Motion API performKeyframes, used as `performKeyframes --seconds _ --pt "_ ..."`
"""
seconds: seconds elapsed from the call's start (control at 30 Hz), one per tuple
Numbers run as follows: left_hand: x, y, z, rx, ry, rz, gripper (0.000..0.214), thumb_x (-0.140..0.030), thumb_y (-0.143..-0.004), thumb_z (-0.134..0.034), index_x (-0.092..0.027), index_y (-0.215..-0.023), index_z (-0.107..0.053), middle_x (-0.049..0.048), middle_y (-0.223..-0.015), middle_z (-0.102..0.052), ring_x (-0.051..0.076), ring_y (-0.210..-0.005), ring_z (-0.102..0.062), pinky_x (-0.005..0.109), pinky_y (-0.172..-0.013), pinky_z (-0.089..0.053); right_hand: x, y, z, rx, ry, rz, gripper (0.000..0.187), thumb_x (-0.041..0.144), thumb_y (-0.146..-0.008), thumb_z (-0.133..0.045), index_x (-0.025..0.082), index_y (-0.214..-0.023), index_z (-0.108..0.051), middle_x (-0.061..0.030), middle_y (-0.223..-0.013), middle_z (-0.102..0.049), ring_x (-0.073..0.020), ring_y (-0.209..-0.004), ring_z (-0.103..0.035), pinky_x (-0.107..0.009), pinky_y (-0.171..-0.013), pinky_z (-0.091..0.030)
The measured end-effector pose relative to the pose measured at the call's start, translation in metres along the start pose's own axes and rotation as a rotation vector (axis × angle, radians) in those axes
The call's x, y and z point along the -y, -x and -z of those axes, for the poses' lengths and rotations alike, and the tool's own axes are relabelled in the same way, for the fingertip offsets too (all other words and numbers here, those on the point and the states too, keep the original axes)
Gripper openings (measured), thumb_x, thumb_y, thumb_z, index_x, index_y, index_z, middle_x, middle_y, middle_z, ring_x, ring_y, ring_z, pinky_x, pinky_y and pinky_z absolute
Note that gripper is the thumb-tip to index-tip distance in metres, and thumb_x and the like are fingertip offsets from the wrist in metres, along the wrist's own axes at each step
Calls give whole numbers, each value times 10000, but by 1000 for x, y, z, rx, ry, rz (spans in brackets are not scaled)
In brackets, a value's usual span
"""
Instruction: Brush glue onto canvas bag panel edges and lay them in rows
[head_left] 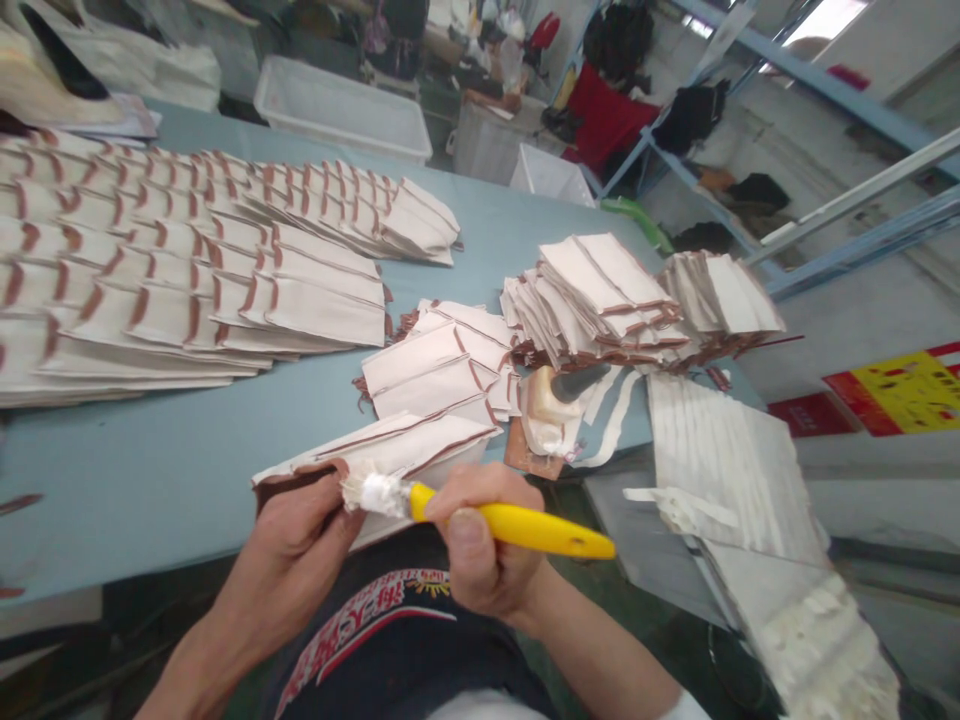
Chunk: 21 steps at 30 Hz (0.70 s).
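Note:
My right hand (487,540) is closed round the yellow handle of a paintbrush (525,527). White paste coats its bristles, which touch the brown edge of a cream-coloured folded piece (397,445) close to my left thumb. That brown-edged end is pinched in my left hand (300,530), whose fingertips are partly hidden beneath it. The piece lies slanted at the table's front edge. Just beyond it rests a small pile of similar pieces (427,380). To the right of the piece stands a paste-smeared container (551,410) with a dark handle or nozzle.
Overlapping rows of brown-edged pieces (187,260) cover the table's left side. Taller stacks (600,290) stand at the right. White strips (720,470) hang off the right end. Behind the blue-green table (150,480) is a white plastic bin (341,105).

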<state>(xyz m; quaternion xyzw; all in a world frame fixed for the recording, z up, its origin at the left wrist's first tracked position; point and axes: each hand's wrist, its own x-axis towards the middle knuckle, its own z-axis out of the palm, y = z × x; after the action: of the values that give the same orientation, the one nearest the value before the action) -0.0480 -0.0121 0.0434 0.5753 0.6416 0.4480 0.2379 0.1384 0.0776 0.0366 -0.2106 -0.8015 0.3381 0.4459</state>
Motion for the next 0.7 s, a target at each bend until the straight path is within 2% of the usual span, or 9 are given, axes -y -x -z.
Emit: performKeyframes --seconds 0.07,0.17,0.23,0.3,0.37,0.43,0.6,0.7 --pt "0 -2 1 17 41 77 316 -287 -981 -573 -245 -673 -631 -10 -662 -683 177 -608 -621 277 -605 -502 -1 -1 0 -51 -67 1 224 396 -1118 -574 261 -1033 -731 -15 -756 -718 -170 -577 -664 -299 -585 -611" --pt "2 -8 3 33 102 315 317 -450 -935 -646 -229 -716 -706 10 -694 -716 204 -641 -641 281 -573 -509 -1 -11 5 -180 -156 -89 304 444 -1156 -518 251 -1014 -705 2 -725 -671 -139 -494 -578 -275 -503 -545" --pt "4 -14 6 49 242 475 351 -567 -872 -753 -216 -861 -775 21 -758 -769 219 -667 -671 274 -557 -524 -2 -18 10 -242 -210 -139 327 454 -1168 -503 242 -995 -682 16 -708 -642 -118 -451 -522 -252 -448 -484" --pt "5 -20 8 70 453 581 464 -595 -794 -872 -213 -1048 -797 34 -849 -820 235 -702 -721 277 -572 -566 -3 -23 13 -238 -273 -126 301 435 -1168 -528 241 -993 -677 35 -686 -620 -104 -427 -495 -233 -421 -441" --pt "5 -22 10 95 640 629 559 -552 -736 -959 -215 -1148 -791 40 -896 -841 254 -734 -761 288 -603 -610 -4 -28 14 -194 -320 -78 254 407 -1159 -561 242 -1020 -696 36 -686 -635 -111 -439 -526 -238 -440 -468" --pt "3 -21 11 133 746 636 553 -480 -726 -992 -212 -1170 -800 41 -915 -851 257 -758 -780 286 -631 -631 -4 -34 13 -149 -318 -19 232 388 -1156 -572 243 -1044 -715 21 -712 -681 -127 -481 -588 -257 -493 -527" --pt "-2 -12 9 180 827 683 434 -328 -742 -999 -191 -1121 -838 44 -932 -873 207 -726 -767 247 -633 -633 -8 -53 10 -90 -98 203 247 328 -1163 -546 251 -1006 -722 -12 -845 -794 -145 -645 -731 -260 -619 -598" --pt "-2 -7 9 157 905 744 429 -304 -740 -1004 -195 -1126 -854 26 -879 -869 200 -699 -788 231 -623 -633 -12 -52 12 -133 -89 204 208 314 -1153 -558 255 -1038 -720 -11 -852 -795 -151 -665 -754 -262 -636 -611"
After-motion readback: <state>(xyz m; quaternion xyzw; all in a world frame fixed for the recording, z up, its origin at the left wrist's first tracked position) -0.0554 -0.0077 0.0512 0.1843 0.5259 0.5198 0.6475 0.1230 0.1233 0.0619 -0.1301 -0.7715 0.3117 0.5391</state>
